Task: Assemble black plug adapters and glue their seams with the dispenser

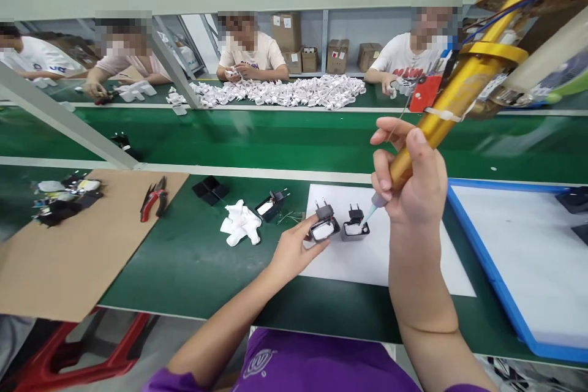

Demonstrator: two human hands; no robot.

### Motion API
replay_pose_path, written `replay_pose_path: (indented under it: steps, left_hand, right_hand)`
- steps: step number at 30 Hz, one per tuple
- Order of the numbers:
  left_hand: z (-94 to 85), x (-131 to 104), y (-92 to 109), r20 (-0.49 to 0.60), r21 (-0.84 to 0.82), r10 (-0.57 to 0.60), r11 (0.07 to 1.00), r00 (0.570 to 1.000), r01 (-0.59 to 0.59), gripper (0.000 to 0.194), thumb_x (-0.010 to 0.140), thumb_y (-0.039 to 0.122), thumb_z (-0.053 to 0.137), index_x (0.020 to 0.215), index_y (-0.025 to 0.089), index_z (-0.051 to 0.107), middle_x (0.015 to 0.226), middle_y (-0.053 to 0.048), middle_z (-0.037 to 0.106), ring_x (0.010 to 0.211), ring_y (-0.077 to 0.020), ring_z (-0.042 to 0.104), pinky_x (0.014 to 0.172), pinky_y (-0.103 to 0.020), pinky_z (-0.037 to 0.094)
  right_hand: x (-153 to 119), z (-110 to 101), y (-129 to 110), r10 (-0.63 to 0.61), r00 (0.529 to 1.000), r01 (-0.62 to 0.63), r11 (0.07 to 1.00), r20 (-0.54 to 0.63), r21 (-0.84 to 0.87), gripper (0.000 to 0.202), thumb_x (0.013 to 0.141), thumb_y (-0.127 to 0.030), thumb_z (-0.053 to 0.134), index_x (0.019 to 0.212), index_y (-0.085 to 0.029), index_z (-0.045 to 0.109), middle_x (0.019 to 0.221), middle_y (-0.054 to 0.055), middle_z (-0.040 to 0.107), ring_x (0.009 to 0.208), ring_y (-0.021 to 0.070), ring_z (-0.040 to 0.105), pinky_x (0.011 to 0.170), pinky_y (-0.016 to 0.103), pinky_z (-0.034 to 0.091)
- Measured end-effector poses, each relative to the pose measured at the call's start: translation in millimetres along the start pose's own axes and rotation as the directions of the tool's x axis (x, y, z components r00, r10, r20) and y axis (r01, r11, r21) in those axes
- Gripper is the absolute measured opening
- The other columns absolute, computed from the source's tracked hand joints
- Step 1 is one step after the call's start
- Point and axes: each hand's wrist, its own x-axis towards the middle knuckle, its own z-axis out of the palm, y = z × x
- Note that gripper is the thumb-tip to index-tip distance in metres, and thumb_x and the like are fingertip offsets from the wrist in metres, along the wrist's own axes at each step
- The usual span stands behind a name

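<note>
Dispenser (452, 95), gold, in right hand (413, 180) grip; tip at plug housing (355, 223) (keep it steady, judged). Left hand (294, 248) pinches second housing (324, 223) on white sheet (413, 263), tabletop's near edge.

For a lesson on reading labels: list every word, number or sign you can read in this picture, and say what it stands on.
No text can be read for certain.
White T-shirt, far right: dark print, too blurred.
White T-shirt, far left: blue print, too blurred.
Purple shirt: pale round emblem, no legible letters.
Cardboard boxes: white labels, too small.
Red tag on the gold dispenser: no legible text.
</note>
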Motion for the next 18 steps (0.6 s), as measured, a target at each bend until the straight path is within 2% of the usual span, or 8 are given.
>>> replay_pose_path:
  steps: [3,5,9,18]
  left_hand:
    - [-3.7,5.7,24.4,-0.029,0.009,0.031,0.999,0.999,-0.031,0.042,0.08,0.033,0.068,0.119,0.018,0.06,0.096,-0.006,0.072,0.065,-0.0141,0.064,0.064,-0.025,0.054]
    - [-5.6,9.5,37.3,-0.047,0.035,0.061,0.998,0.997,-0.059,0.041,0.077,0.031,0.07,0.115,0.017,0.062,0.081,-0.002,0.07,0.055,-0.0108,0.057,0.058,-0.022,0.05]
    - [-8.3,12.6,51.4,-0.055,0.032,0.093,0.995,0.994,-0.092,0.038,0.074,0.028,0.07,0.11,0.017,0.062,0.07,0.002,0.066,0.051,-0.0088,0.054,0.054,-0.019,0.047]
    - [-5.8,12.1,60.9,-0.069,0.001,0.078,0.997,0.995,-0.078,0.038,0.073,0.029,0.07,0.109,0.018,0.063,0.068,0.003,0.067,0.05,-0.0087,0.055,0.053,-0.018,0.047]
  right_hand:
    - [-2.4,6.1,0.5,-0.014,1.0,0.014,1.0,0.021,0.014,0.028,0.091,-0.043,0.058,0.097,-0.018,0.067,0.091,0.004,0.057,0.04,0.0033,0.037,0.027,0.016,0.024]
    - [-4.1,6.2,1.2,-0.021,1.0,0.021,1.0,0.016,-0.007,0.029,0.091,-0.045,0.059,0.096,-0.018,0.066,0.091,0.003,0.058,0.04,0.0029,0.038,0.027,0.015,0.025]
    - [-6.7,1.6,2.2,-0.029,1.0,0.029,0.998,0.0,-0.056,0.032,0.09,-0.05,0.06,0.094,-0.018,0.065,0.09,0.002,0.058,0.04,0.0021,0.038,0.028,0.014,0.027]
    - [-6.6,-3.1,4.7,-0.077,0.996,0.078,0.997,0.033,-0.028,0.035,0.093,-0.049,0.058,0.076,-0.018,0.052,0.079,-0.001,0.052,0.037,0.0017,0.037,0.028,0.012,0.027]
